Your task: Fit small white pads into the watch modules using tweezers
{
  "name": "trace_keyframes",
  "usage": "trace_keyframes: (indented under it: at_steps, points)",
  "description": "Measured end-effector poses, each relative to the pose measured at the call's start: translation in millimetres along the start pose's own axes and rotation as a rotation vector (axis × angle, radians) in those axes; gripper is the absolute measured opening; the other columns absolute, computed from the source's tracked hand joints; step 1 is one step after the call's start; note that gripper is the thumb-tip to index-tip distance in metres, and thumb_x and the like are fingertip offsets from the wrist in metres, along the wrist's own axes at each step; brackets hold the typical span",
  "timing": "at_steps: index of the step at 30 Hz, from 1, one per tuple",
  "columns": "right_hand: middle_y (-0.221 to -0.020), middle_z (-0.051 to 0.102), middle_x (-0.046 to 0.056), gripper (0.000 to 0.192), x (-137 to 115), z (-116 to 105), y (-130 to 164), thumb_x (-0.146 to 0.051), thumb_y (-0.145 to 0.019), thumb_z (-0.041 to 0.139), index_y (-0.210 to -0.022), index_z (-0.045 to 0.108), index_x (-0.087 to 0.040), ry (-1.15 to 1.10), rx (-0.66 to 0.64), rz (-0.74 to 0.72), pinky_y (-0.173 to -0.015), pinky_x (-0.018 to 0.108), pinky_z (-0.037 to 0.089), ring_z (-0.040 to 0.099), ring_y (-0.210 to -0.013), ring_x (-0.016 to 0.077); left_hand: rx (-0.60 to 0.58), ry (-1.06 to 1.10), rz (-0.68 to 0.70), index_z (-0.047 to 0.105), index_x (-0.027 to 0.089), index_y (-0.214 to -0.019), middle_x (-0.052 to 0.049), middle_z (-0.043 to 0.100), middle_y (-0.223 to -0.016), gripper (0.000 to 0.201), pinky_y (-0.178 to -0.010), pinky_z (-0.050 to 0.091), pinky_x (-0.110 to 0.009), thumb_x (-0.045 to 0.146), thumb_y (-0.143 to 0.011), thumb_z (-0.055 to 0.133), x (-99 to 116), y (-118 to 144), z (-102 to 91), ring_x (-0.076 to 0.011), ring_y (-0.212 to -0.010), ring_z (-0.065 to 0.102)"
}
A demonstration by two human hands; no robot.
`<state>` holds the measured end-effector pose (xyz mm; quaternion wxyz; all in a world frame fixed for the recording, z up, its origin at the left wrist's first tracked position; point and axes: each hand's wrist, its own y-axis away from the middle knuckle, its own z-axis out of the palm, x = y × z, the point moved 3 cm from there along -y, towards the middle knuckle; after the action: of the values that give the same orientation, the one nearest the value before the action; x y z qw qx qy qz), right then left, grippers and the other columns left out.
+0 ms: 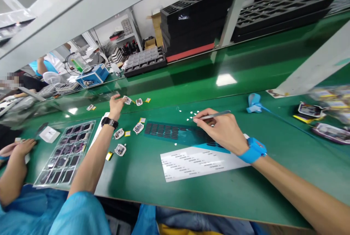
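My left hand (117, 105), with a dark watch on its wrist, reaches to the back of the green bench. Its fingertips pinch the edge of a small white watch housing (127, 100). Another housing (139, 102) with a small battery (148, 100) lies just right of it. In my right hand (218, 127), wearing a blue wrist strap (256, 150), are metal tweezers (217, 115). Their tip is near several tiny white pieces (191, 112) scattered on the bench. Below lies a teal sheet of black oval stickers (164, 131), partly covered by that hand.
White printed backing paper (188, 165) lies in front. Several open housings (120, 150) with batteries lie left of centre. A clear tray of dark screens (65, 154) sits beside a co-worker's hand (24, 147). A blue cord (284, 122) runs right; black trays (197, 19) stand behind.
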<state>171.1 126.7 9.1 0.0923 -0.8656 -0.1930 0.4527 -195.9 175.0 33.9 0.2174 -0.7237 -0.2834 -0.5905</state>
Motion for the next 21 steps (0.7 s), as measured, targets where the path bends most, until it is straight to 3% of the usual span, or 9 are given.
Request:
trace_keyframes:
  at_steps: [3, 6, 9, 11, 16, 21]
  points:
    - [-0.076, 0.075, 0.004, 0.017, -2.7, -3.0, 1.3, -0.033, -0.083, 0.061, -0.072, 0.065, -0.02, -0.055, 0.024, 0.015, -0.055, 0.027, 0.049, 0.064, -0.053, 0.0156, -0.131, 0.192, -0.036, 0.051, 0.018, -0.106, 0.001, 0.064, -0.083, 0.028, -0.069, 0.051, -0.02, 0.008, -0.081, 0.058, 7.9, 38.5, 11.3, -0.0089, -0.074, 0.065]
    - [-0.078, 0.075, 0.005, 0.013, -3.2, -4.1, 1.2, -0.033, -0.083, 0.062, -0.079, 0.066, -0.02, -0.122, 0.048, 0.044, -0.06, 0.028, 0.051, 0.068, -0.064, 0.0186, -0.303, 0.305, -0.11, 0.058, 0.016, -0.091, -0.002, 0.067, -0.084, 0.014, -0.057, 0.048, -0.018, 0.015, -0.077, 0.062, 10.9, 84.8, 23.0, -0.0089, -0.068, 0.063]
    - [-0.077, 0.073, 0.004, 0.016, -2.9, -4.3, 0.5, -0.029, -0.086, 0.054, -0.083, 0.066, -0.02, -0.214, 0.036, 0.054, -0.064, 0.029, 0.051, 0.069, -0.072, 0.02, -0.586, 0.426, -0.312, 0.063, 0.013, -0.09, -0.004, 0.069, -0.087, 0.019, -0.046, 0.042, -0.014, 0.016, -0.072, 0.069, 6.0, 132.1, 38.5, -0.0053, -0.058, 0.058]
    - [-0.076, 0.071, 0.004, 0.022, -6.5, -4.6, 1.1, -0.022, -0.087, 0.046, -0.082, 0.067, -0.019, -0.24, 0.009, -0.001, -0.065, 0.029, 0.05, 0.068, -0.073, 0.019, -0.745, 0.359, -0.366, 0.064, 0.013, -0.09, -0.005, 0.071, -0.085, 0.025, -0.044, 0.041, -0.013, 0.016, -0.068, 0.075, 1.1, 158.6, 46.8, -0.0055, -0.056, 0.058]
    - [-0.081, 0.072, 0.004, 0.017, -25.3, 0.9, 11.2, -0.021, -0.087, 0.055, -0.087, 0.072, -0.018, -0.143, -0.135, -0.199, -0.06, 0.027, 0.046, 0.062, -0.066, 0.0149, -0.957, 0.114, -0.235, 0.064, 0.015, -0.099, -0.004, 0.07, -0.085, 0.036, -0.048, 0.043, -0.016, 0.03, -0.07, 0.079, -11.2, 196.0, 56.8, -0.0074, -0.061, 0.058]
    - [-0.086, 0.076, 0.001, 0.018, -31.6, 12.9, 22.0, -0.015, -0.088, 0.059, -0.098, 0.073, -0.021, -0.163, -0.275, -0.278, -0.065, 0.024, 0.049, 0.065, -0.068, 0.0124, -1.012, -0.017, -0.17, 0.054, 0.018, -0.1, 0.001, 0.065, -0.08, 0.04, -0.051, 0.043, -0.019, 0.034, -0.071, 0.077, -21.9, 206.1, 56.2, -0.0072, -0.058, 0.052]
